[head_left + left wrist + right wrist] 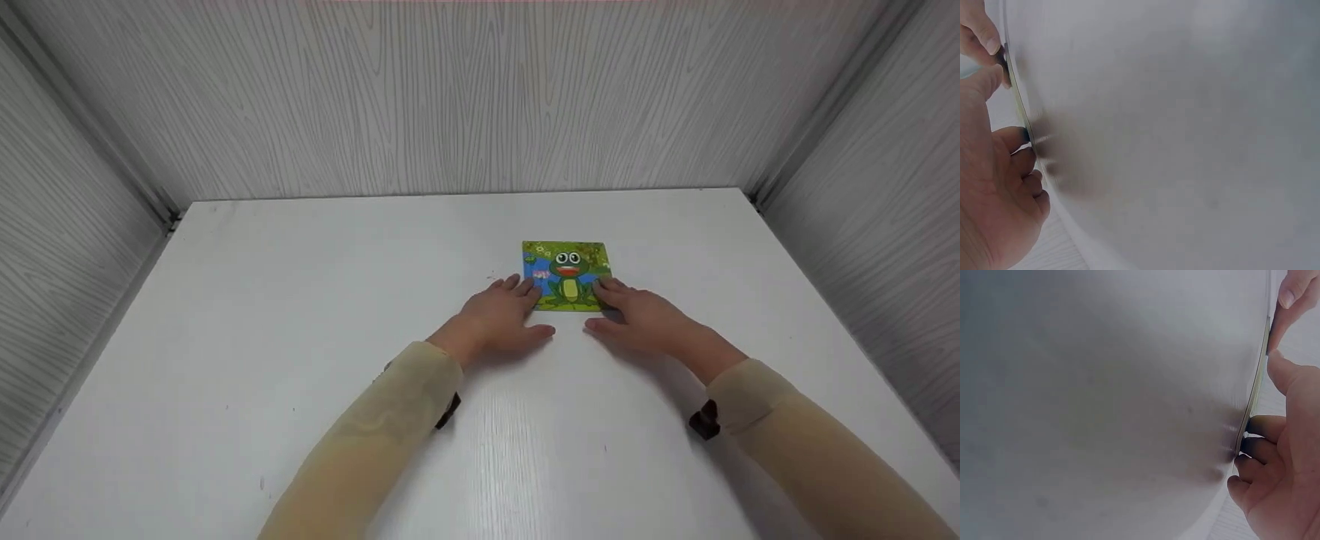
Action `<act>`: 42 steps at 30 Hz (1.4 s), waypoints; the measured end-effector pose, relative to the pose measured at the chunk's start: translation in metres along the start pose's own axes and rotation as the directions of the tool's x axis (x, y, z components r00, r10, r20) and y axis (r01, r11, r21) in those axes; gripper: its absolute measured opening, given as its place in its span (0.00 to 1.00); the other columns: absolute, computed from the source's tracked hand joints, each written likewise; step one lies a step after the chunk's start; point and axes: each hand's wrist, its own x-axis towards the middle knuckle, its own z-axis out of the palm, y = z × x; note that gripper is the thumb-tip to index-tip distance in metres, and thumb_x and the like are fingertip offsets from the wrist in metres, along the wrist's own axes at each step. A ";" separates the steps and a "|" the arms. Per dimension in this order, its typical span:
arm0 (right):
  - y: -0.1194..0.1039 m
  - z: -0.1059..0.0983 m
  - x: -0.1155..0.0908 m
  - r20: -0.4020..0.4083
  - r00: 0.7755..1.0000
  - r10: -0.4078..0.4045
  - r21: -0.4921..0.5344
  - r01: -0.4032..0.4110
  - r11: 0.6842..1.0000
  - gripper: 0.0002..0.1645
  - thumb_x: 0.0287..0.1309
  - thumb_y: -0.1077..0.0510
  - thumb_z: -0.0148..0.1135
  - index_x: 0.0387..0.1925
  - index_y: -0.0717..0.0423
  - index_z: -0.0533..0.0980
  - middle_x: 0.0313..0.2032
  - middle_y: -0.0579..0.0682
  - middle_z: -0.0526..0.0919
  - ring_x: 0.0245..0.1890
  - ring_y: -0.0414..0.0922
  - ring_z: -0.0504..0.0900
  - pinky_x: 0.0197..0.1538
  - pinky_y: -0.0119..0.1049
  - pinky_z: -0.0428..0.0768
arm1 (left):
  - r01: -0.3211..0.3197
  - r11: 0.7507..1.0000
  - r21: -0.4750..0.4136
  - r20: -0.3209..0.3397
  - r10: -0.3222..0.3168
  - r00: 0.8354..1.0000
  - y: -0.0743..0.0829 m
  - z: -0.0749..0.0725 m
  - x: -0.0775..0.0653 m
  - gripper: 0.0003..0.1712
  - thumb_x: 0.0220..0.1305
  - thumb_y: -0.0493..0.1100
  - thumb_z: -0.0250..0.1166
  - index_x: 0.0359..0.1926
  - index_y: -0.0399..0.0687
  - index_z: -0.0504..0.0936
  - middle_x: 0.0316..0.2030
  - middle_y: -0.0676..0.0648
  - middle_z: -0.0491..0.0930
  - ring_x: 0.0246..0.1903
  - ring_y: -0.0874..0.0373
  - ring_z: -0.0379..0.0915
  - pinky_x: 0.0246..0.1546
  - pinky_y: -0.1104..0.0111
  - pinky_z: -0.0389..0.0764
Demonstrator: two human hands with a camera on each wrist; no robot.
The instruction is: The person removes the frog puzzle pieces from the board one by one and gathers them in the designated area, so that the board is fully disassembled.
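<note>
Currently, near-square frog card (568,277) flat on table (300,337), right of table centre, frog's head toward table's far edge; left hand (501,315), right hand (646,319) touch card's sides, fingers loosely extended, gripping nothing.

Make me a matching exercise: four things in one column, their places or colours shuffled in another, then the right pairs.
Things:
1. Thin square board printed with a green frog
2. Bare left grip
3. Bare right grip
4. Long fabric sleeves

Places or colours:
A. At the board's right side
B. Beige
C. At the board's left side
D. Lying on the flat white tabletop

Pairs: 1-D, 2-C, 3-A, 4-B
</note>
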 end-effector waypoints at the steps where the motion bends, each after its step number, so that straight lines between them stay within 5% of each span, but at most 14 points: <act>1: -0.001 0.000 0.000 0.000 1.000 -0.004 -0.001 0.004 1.000 0.54 0.74 0.25 0.50 0.84 0.56 0.54 0.83 0.59 0.52 0.81 0.61 0.52 0.78 0.60 0.56 | 0.002 1.000 0.003 0.000 -0.002 1.000 0.000 -0.001 -0.002 0.49 0.77 0.72 0.47 0.85 0.49 0.54 0.84 0.49 0.49 0.83 0.49 0.40 0.80 0.57 0.46; 20: -0.034 0.011 -0.023 0.003 0.999 -0.054 -0.038 0.055 0.998 0.53 0.74 0.28 0.53 0.84 0.54 0.54 0.83 0.57 0.53 0.81 0.59 0.53 0.77 0.59 0.58 | -0.020 0.997 0.073 0.035 0.017 0.999 0.002 -0.008 -0.047 0.48 0.77 0.70 0.48 0.84 0.45 0.56 0.83 0.45 0.53 0.82 0.47 0.44 0.80 0.58 0.47; 35: -0.065 0.030 -0.041 0.023 0.986 -0.165 -0.052 0.166 0.985 0.52 0.75 0.28 0.52 0.82 0.60 0.57 0.81 0.59 0.57 0.80 0.60 0.57 0.76 0.58 0.63 | -0.013 0.999 0.051 0.056 0.011 0.998 -0.006 0.003 -0.096 0.48 0.76 0.70 0.49 0.83 0.45 0.58 0.82 0.43 0.56 0.82 0.47 0.48 0.80 0.57 0.48; 42: -0.074 0.036 -0.054 0.010 0.978 -0.208 -0.060 0.208 0.976 0.52 0.74 0.29 0.54 0.81 0.62 0.60 0.80 0.60 0.60 0.79 0.60 0.59 0.75 0.58 0.65 | -0.056 0.998 0.043 0.042 0.054 0.998 -0.005 0.009 -0.116 0.48 0.76 0.70 0.49 0.82 0.42 0.60 0.81 0.41 0.58 0.81 0.45 0.50 0.79 0.55 0.50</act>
